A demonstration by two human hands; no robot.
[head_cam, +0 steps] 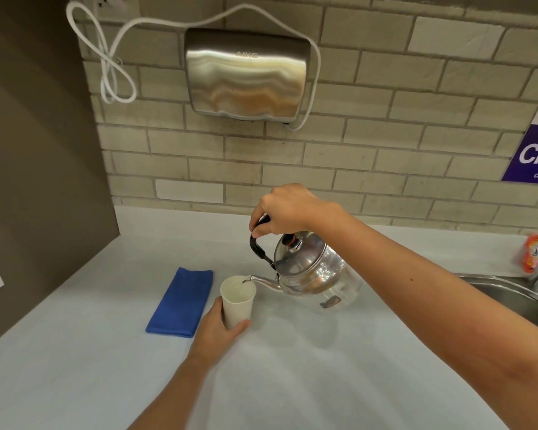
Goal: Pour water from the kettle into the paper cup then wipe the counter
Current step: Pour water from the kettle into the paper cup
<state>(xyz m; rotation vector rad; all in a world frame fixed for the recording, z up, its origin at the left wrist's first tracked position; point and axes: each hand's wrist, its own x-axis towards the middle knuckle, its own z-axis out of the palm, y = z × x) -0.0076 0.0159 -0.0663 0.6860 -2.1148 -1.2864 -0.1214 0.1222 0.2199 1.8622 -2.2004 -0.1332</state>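
On the pale table (pixel 292 367), the left hand (pixel 219 328) grips the paper cup (pixel 237 301) while the right hand (pixel 288 209) clasps the tilted kettle (pixel 314 271) by its handle, spout over the cup's rim, near a blue cloth (pixel 180 302).

Pale brick tiles (pixel 385 88) are running across the back wall, a steel hand dryer (pixel 246 76) is hanging there with its white cord (pixel 112 57) looping left, and a purple sign (pixel 534 150) is peeking in at right.

A shared pantry or office kitchenette: a steel hand dryer (pixel 246 74) hangs on the pale brick-tile wall (pixel 385 125), with a printed cleaning notice (pixel 536 150) to its right above a steel sink (pixel 510 293).
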